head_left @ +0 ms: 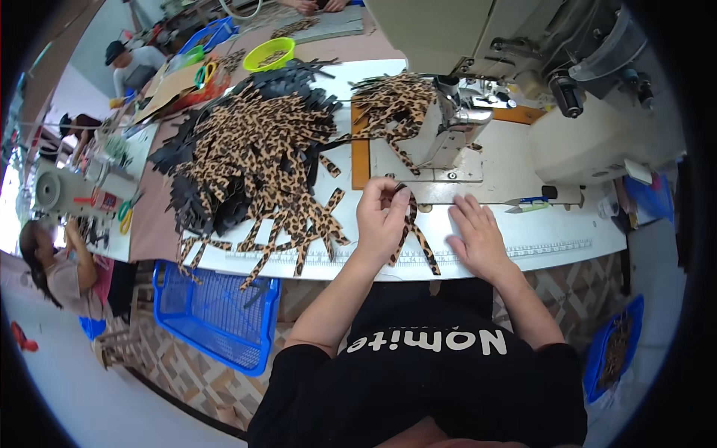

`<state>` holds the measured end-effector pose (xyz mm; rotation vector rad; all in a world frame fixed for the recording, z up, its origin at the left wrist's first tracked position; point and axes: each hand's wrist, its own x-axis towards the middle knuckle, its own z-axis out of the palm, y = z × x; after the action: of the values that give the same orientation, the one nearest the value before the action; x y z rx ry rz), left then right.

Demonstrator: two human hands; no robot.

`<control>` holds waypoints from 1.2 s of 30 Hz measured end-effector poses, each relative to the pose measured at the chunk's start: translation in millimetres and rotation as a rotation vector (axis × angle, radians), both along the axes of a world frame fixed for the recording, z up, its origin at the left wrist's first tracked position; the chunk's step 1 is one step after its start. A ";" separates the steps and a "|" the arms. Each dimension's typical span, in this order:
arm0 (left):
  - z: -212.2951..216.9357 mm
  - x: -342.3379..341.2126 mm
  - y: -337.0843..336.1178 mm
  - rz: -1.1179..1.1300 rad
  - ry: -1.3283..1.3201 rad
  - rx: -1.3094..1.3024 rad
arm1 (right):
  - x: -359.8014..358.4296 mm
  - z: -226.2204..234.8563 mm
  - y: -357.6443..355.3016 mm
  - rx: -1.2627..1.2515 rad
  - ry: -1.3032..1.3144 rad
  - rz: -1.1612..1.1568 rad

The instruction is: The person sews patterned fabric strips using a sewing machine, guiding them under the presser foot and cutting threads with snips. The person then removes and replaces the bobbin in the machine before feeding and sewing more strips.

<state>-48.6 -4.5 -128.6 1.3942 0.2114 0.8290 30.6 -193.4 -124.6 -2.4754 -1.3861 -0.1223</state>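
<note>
Black shirt [426, 381] fronts table edge [553, 262]; left hand [382, 224] pinches strip [426, 249], gap rightward.

One wide fisheye view looks from the person's head, steeply down and forward. The black shirt [418, 388] fills the bottom at closest range; the left hand [383, 220] and right hand [479, 235] sit near the middle, slightly farther off; the table [609, 233] spreads beyond, its front edge bowed.

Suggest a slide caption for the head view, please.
The left hand holds a leopard-print strip at a sewing machine; the right hand lies alongside.
</note>
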 end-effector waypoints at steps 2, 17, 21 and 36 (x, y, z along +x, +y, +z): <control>0.4 0.1 0.0 -0.035 -0.054 -0.045 | -8.8 7.4 -34.1 -0.073 0.132 -0.001; 77.0 22.1 -12.7 -0.216 0.008 0.026 | 8.2 68.0 8.5 0.717 0.781 0.076; 100.9 47.8 -4.6 -0.229 0.040 -0.080 | 20.7 87.5 48.5 0.797 1.204 0.132; 132.6 64.7 6.9 -0.183 0.166 0.096 | 33.3 98.7 65.4 0.959 1.403 0.154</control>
<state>16.0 2.5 4.0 1.5496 0.1703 0.5786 63.9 -128.0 -25.9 -1.0793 -0.5750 0.6775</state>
